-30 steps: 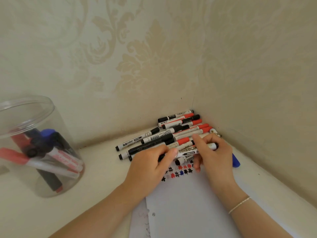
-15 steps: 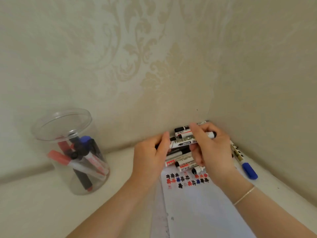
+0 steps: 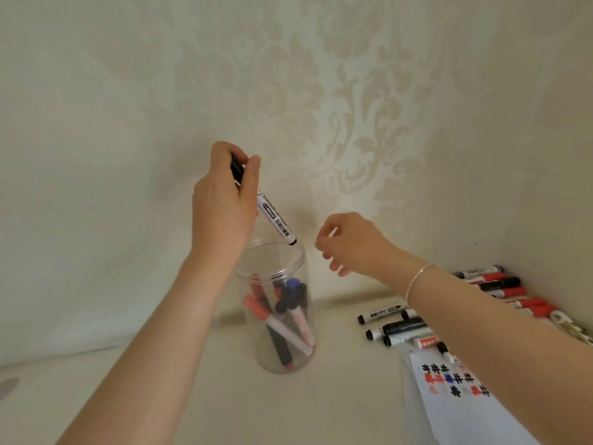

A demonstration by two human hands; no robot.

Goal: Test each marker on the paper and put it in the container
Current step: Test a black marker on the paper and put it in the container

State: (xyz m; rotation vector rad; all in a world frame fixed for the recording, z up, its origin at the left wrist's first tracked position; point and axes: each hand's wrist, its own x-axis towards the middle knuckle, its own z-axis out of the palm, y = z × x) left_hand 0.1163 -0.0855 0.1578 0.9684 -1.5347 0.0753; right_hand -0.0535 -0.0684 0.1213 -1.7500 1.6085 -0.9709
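Your left hand (image 3: 224, 207) is up high, and its fingers and thumb are curled round one marker (image 3: 271, 215). You hold it by its black cap end. The marker is white with a dark label, it slants down to the right, and its black tip hangs just over the back rim of the container (image 3: 272, 361), not inside yet. Your right hand (image 3: 349, 242) floats near the container's right side. Its fingers are loosely bent and it holds nothing that you can see. There is one thin bracelet (image 3: 417, 281) on that wrist. The container is one clear round tub with no lid, standing upright on the pale table (image 3: 224, 406). Inside it is a bunch of markers (image 3: 284, 316) leaning on each other: some red caps, some black, and at least one blue. They cross over too much for an exact count, but it looks like about six. To the right, in the corner by the wall, lies a pile of more markers (image 3: 398, 329). Your right arm hides part of the pile, so you can count about a dozen, some black and some red. One sheet of paper (image 3: 465, 412) lies in front of that pile. It has little test marks (image 3: 449, 379) in black, red and blue, around a dozen of them, in rows.
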